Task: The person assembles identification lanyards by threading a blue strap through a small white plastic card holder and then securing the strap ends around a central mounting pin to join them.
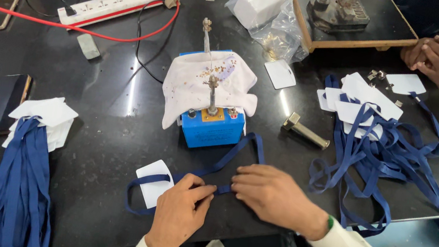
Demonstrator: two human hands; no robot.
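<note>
1. The blue lanyard strap [224, 168] lies looped on the near table, before the blue press [212, 127].
2. Left hand [179, 211] and right hand [272, 196] pinch it together.
3. It looks light and limp; best held flat near the white card [154, 181].

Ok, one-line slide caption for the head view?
Left hand and right hand pinch a blue lanyard with white card before a small blue machine on a black table.
</note>
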